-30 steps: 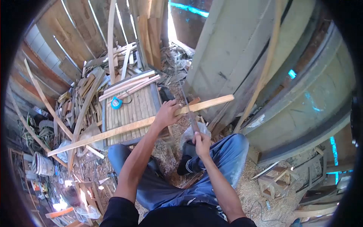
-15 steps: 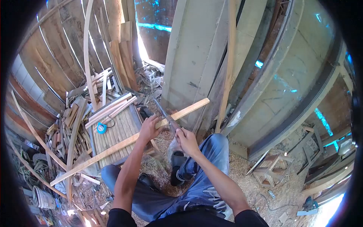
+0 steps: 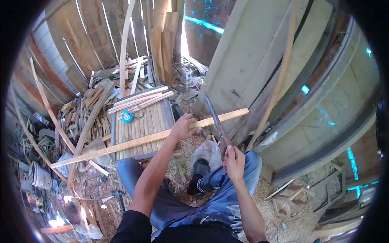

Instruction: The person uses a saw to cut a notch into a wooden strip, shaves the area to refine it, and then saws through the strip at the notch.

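A long, pale wood strip (image 3: 133, 141) lies slantwise over a slatted wooden panel (image 3: 137, 128), its right end jutting past the panel's edge. My left hand (image 3: 183, 126) grips the strip right of the panel, fingers wrapped around it. In my right hand (image 3: 234, 162), closed round its brown handle, is what looks like a handsaw with a narrow, dark, tapering blade (image 3: 211, 107). That blade crosses the strip's right part in this view, pointing up and away from me. My knees are on either side below the strip.
A blue tape measure (image 3: 127, 116) and several thin strips (image 3: 142, 100) rest on the panel. Scrap wood (image 3: 91, 101) is heaped at left. Large boards (image 3: 251, 56) lean at right, near a small wooden frame (image 3: 292, 199). Shavings cover the floor.
The saw has shifted right along the strip, farther from my left hand, and my right hand has drawn back toward me. My left hand keeps its hold; the whole view has turned.
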The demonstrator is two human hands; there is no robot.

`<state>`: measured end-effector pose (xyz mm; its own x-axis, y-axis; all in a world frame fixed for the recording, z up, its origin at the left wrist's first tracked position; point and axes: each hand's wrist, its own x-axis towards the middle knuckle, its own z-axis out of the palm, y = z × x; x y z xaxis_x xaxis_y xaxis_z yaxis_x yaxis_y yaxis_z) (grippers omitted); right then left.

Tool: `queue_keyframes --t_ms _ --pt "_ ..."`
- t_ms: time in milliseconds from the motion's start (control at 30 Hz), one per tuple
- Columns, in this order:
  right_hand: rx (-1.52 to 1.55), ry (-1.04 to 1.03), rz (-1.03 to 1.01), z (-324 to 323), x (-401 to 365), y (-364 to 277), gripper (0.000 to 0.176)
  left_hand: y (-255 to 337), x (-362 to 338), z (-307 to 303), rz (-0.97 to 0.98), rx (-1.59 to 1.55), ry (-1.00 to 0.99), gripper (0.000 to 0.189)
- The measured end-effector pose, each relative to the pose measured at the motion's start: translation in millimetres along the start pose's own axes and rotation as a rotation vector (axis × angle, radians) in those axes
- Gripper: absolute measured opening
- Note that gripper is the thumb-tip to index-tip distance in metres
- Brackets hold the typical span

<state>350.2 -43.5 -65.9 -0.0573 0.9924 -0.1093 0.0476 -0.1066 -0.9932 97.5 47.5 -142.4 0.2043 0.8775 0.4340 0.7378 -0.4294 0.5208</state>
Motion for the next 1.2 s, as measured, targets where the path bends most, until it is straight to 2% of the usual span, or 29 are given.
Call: queue_keyframes --t_ms 67,133,300,367,433,467,533,600,667,767,833,867,933,1000,1067,1200 --pt "0.036 0.007 0.046 3.8 -2.2 3.1 0.034 1.0 -1.5 -3.1 -0.034 -0.038 -0.022 0.035" --pt "0.048 0.025 0.074 8.5 -4.4 11.3 0.033 -1.6 -5.1 -0.1 0.031 -0.012 0.001 0.037" --pt "-0.023 0.05 0.02 13.7 -1.7 32.9 0.034 -1.6 -8.9 -5.3 0.054 0.01 -0.051 0.034" --pt "0.008 0.022 0.077 16.7 -4.7 30.6 0.034 -1.5 -18.3 -10.1 0.082 0.023 0.007 0.032" --pt "0.047 -0.016 0.087 21.4 -9.0 27.3 0.034 -3.8 -24.4 -21.8 0.06 0.062 -0.046 0.031" --pt "0.084 -0.031 0.109 18.4 -11.3 27.0 0.033 -1.3 -23.8 -20.6 0.072 0.055 -0.098 0.03" --pt "0.046 -0.02 0.079 20.0 -10.9 32.9 0.033 -0.3 -17.6 -19.0 0.148 0.039 -0.048 0.024" --pt "0.056 0.005 0.089 17.6 -6.6 31.0 0.033 -3.6 -13.5 -22.0 0.115 0.043 -0.136 0.02" --pt "-0.113 -0.014 -0.074 21.1 5.0 44.5 0.033 -1.8 -11.6 -24.8 0.112 0.038 -0.149 0.023" --pt "-0.151 -0.004 -0.059 24.5 10.1 39.9 0.036 -8.3 -7.8 -25.5 0.07 0.169 -0.27 0.026" --pt "-0.168 0.043 -0.096 27.4 6.5 29.9 0.041 -12.9 -9.6 -16.4 0.066 0.056 -0.128 0.028" --pt "-0.179 0.071 -0.086 24.5 7.9 29.2 0.041 -13.9 -8.1 -12.8 0.082 0.032 -0.14 0.028" --pt "-0.281 0.022 -0.121 22.0 9.0 27.6 0.041 -9.5 -5.9 -21.7 -0.044 0.142 -0.291 0.029" --pt "-0.272 0.037 -0.145 23.3 7.3 25.6 0.041 -6.1 -8.0 -24.0 -0.017 0.178 -0.281 0.031" --pt "-0.205 0.01 -0.074 19.7 4.5 29.9 0.04 1.4 -12.1 -22.7 0.033 0.135 -0.148 0.025" --pt "-0.199 0.04 -0.091 14.3 1.2 38.6 0.037 8.2 -15.8 -24.8 -0.038 0.043 -0.099 0.026"
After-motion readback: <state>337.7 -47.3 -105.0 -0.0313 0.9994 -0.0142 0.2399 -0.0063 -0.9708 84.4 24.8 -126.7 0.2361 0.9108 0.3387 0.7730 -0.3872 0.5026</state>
